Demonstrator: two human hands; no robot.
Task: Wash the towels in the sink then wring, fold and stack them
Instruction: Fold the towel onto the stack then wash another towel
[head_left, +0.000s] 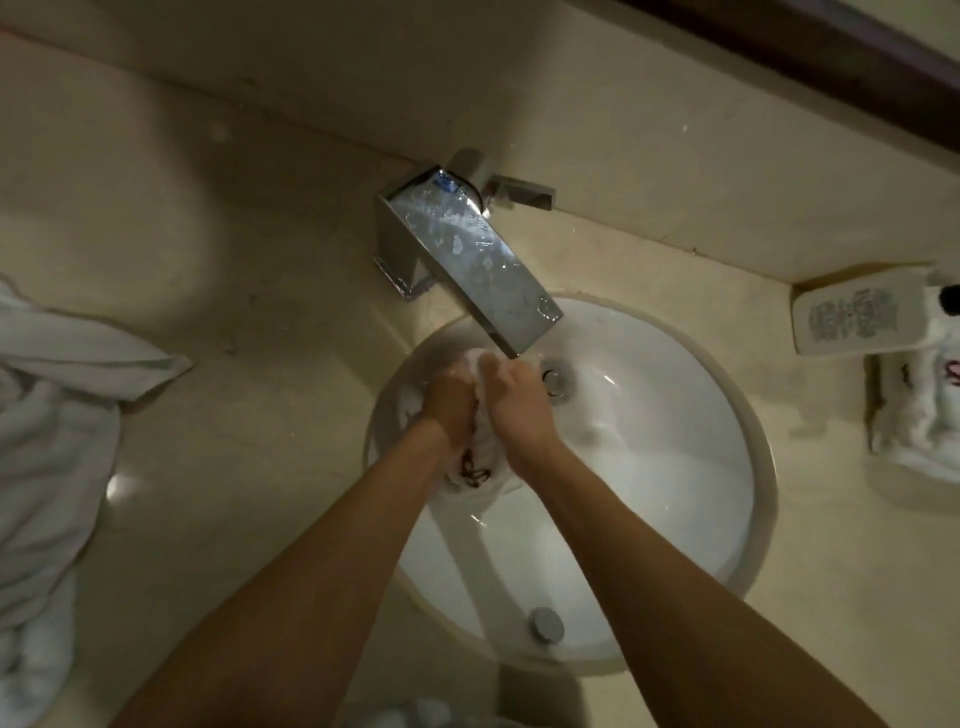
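Over the round white sink (717, 415), both my hands grip one small white towel (480, 467) with dark stitching, bunched up between them. My left hand (449, 402) holds its left side and my right hand (514, 402) holds its right side, knuckles close together. The towel's top end pokes out just under the spout of the chrome faucet (467, 260). Its lower end hangs down into the basin. A folded white towel (914, 415) with red stitching lies on the counter at the right.
A large white towel pile (47, 457) covers the counter's left edge. A white bottle (857, 317) lies on its side at the back right, next to the wall. The drain (555, 379) sits right of my hands, and an overflow cap (545, 623) near the front rim.
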